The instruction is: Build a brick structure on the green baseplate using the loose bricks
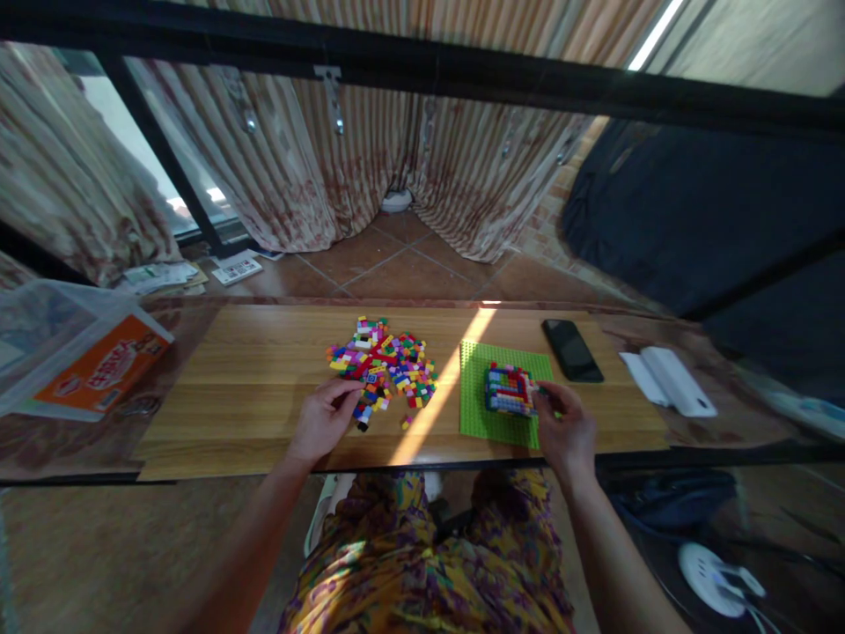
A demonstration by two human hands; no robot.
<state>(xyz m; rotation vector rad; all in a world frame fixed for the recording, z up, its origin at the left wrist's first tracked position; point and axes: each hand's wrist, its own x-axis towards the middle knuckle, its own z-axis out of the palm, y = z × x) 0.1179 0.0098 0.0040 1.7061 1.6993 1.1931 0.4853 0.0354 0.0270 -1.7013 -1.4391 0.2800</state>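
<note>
A loose heap of small, many-coloured toy building bricks (415, 365) lies on the wooden board. My left hand (325, 421) is at the heap's near left edge, thumb and forefinger drawn together beside the bricks; what lies between them is too small to make out. To the right, a green studded baseplate (475, 414) carries a low block of built-up bricks (508, 392) in blue, red and grey. At the block's right side, my right hand (566, 430) has its fingers pinched against the edge. Its fingertips hide whatever they grip.
A black phone (572, 350) lies beyond the baseplate, with a white object (677, 380) farther right. A clear plastic box (72, 335) with an orange label stands at the left. The wooden board (231, 387) ends near my lap; a power strip (711, 577) is low at right.
</note>
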